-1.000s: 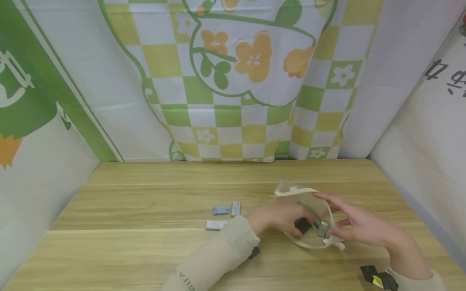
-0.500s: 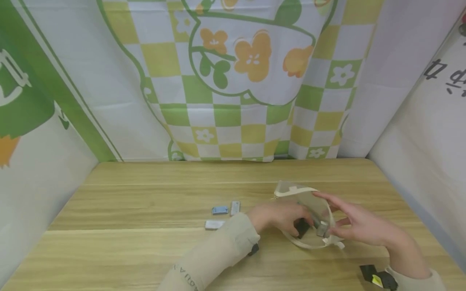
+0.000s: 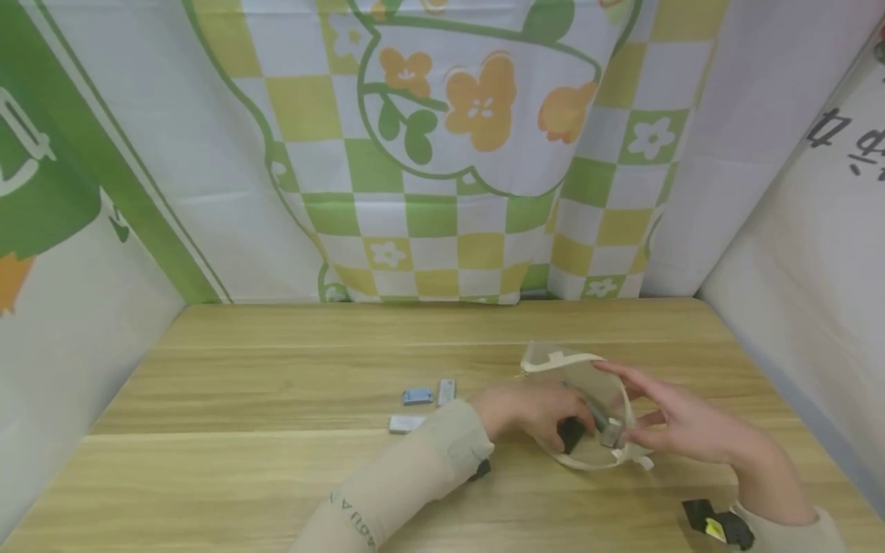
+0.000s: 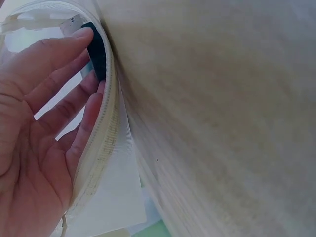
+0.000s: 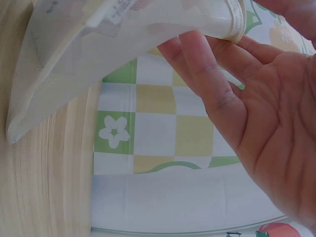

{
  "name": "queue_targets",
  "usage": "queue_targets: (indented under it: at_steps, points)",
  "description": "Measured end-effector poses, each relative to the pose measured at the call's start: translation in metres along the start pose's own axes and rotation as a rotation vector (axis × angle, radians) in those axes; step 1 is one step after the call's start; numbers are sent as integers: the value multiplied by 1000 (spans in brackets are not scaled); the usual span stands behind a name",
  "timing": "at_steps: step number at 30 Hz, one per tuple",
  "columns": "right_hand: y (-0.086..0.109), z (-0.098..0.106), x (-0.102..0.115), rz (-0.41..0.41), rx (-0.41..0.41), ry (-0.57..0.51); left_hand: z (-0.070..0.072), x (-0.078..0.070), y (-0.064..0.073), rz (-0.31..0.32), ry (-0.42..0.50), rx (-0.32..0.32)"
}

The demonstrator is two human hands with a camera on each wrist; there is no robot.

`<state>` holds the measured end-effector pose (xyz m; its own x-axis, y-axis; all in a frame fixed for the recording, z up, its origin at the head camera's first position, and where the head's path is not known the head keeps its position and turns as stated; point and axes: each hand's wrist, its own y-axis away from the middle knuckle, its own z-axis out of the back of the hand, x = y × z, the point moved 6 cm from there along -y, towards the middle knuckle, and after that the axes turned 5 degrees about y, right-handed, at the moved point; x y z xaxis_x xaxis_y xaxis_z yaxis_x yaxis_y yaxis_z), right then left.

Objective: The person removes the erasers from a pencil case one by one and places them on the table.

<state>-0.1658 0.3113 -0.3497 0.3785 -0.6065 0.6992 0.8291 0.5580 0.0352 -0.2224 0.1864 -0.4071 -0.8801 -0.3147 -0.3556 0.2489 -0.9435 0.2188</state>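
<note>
on the table (image 3: 242, 384): blue block (image 3: 418, 396) near two whitish blocks (image 3: 446, 392).
left hand (image 3: 532, 408): pinches a dark block (image 3: 571, 436) inside the zippered mesh pouch (image 3: 596, 382); best let go low, clear of the zip (image 4: 106, 123).
right hand (image 3: 684, 424): fingers and thumb hold the pouch's rim (image 3: 568, 360); a wide mouth should help.

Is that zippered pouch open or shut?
Open: the pouch has its zippered edges apart, and the left hand reaches between them, holding a dark block.
</note>
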Motion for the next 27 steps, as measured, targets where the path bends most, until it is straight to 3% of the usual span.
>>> queue_targets:
  at_steps: [9, 20, 27]
  points:
    - [-1, 0, 1, -2, 4, -10, 0, -1, 1, -5, 18, 6]
    - [0, 0, 0, -16, 5, -8, 2, -3, 6, 37, 78, 1]
    - [0, 1, -1, -13, -7, 11, 6, -5, 9, 4, 84, -23]
